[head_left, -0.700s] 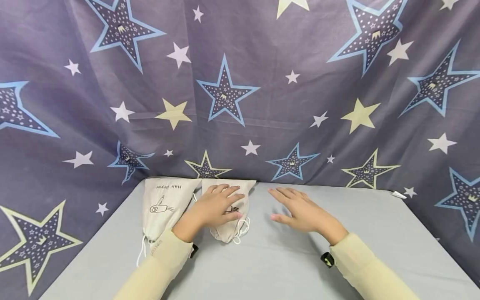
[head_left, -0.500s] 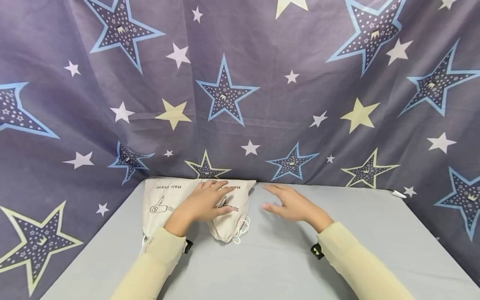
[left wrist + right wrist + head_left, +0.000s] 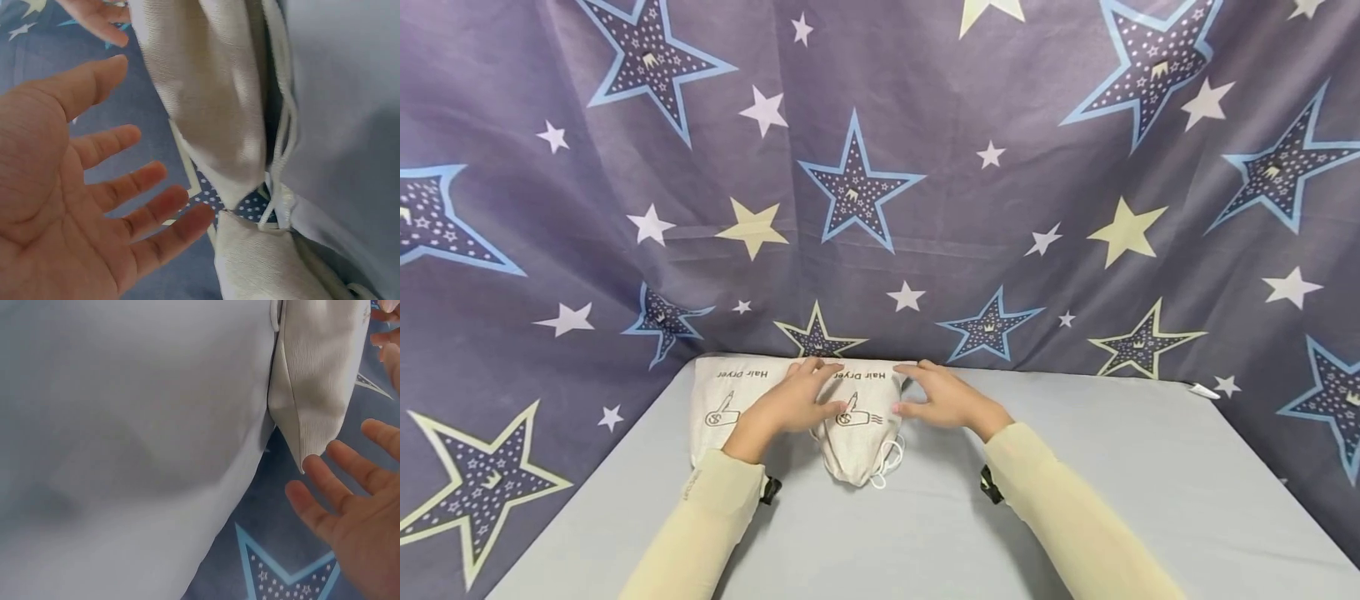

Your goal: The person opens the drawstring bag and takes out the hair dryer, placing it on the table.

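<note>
Both hands shifted leftward: the right hand (image 3: 951,400) came beside the centre bag's (image 3: 855,446) right edge; the left hand (image 3: 790,407) exposed its print. Nearest, the drawstring (image 3: 889,460) lay loose at lower centre. Beyond, the hands flanked the bag at mid-frame, presumably to span its width. Fingers were spread apart, gripping nothing; contact was unclear. Left of centre, a second bag (image 3: 709,417) lay partly hidden. Farthest, a star-patterned curtain (image 3: 932,225) hung.

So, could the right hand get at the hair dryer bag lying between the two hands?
Probably yes: the right hand is close beside the bag, its fingers spread, and nothing seems to block the way; the left hand is at the opposite side.
</note>
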`<state>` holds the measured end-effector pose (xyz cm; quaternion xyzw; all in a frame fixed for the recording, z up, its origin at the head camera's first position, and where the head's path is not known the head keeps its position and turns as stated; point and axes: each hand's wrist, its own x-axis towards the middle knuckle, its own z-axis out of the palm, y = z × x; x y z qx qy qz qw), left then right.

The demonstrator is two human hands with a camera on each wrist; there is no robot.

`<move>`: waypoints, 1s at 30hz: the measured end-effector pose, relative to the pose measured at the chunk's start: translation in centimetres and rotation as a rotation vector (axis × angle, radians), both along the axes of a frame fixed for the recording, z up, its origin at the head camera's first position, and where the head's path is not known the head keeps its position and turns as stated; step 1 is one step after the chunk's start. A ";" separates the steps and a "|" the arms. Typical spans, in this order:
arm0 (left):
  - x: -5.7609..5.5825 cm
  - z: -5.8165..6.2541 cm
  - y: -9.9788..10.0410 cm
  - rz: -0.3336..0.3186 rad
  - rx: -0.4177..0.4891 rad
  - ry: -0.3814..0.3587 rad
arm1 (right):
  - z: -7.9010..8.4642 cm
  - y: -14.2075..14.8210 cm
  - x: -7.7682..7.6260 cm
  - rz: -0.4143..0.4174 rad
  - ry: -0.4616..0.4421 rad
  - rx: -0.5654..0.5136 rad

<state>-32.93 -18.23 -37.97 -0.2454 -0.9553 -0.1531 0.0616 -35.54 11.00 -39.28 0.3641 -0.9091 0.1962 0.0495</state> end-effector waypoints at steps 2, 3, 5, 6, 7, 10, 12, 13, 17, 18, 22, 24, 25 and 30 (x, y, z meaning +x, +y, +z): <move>-0.1 -0.2 -0.1 0.006 0.001 -0.021 | 0.0 -0.5 -0.1 -0.006 -0.016 0.001; -0.1 -0.3 -0.1 0.012 -0.003 -0.035 | 0.0 -0.8 -0.1 -0.011 -0.025 0.005; -0.2 -0.5 -0.3 0.009 -0.012 -0.060 | 0.0 -1.2 -0.1 -0.022 -0.037 0.020; -0.3 -0.5 -0.4 0.002 -0.014 -0.072 | -0.1 -1.4 -0.1 -0.026 -0.042 0.026; -0.3 -0.5 -0.4 -0.007 -0.015 -0.083 | -0.1 -1.5 -0.1 -0.029 -0.047 0.032; -0.4 -0.6 -0.6 -0.048 -0.014 -0.106 | -0.3 -1.8 -0.2 -0.038 -0.058 0.039; -0.4 -0.6 -0.6 -0.080 -0.006 -0.106 | -0.3 -2.0 -0.1 -0.039 -0.065 0.035; -0.4 -0.7 -0.6 -0.093 -0.005 -0.102 | -0.4 -2.1 -0.1 -0.039 -0.068 0.034; -0.4 -0.8 -0.7 -0.141 -0.003 -0.096 | -0.5 -2.4 0.0 -0.006 -0.051 0.050; -0.4 -0.8 -0.7 -0.150 -0.005 -0.095 | -0.5 -2.5 0.0 0.008 -0.043 0.061; -0.4 -1.0 -0.6 -0.174 -0.002 -0.087 | -0.9 -2.8 0.1 0.067 0.011 0.086; -0.4 -1.1 -0.6 -0.187 0.004 -0.074 | -1.0 -3.0 0.1 0.089 0.031 0.087; -0.5 -1.1 -0.6 -0.194 0.009 -0.069 | -1.1 -3.1 0.1 0.095 0.041 0.089; -0.7 -1.4 -0.5 -0.247 0.018 -0.019 | -1.2 -3.6 0.3 0.105 0.083 0.111</move>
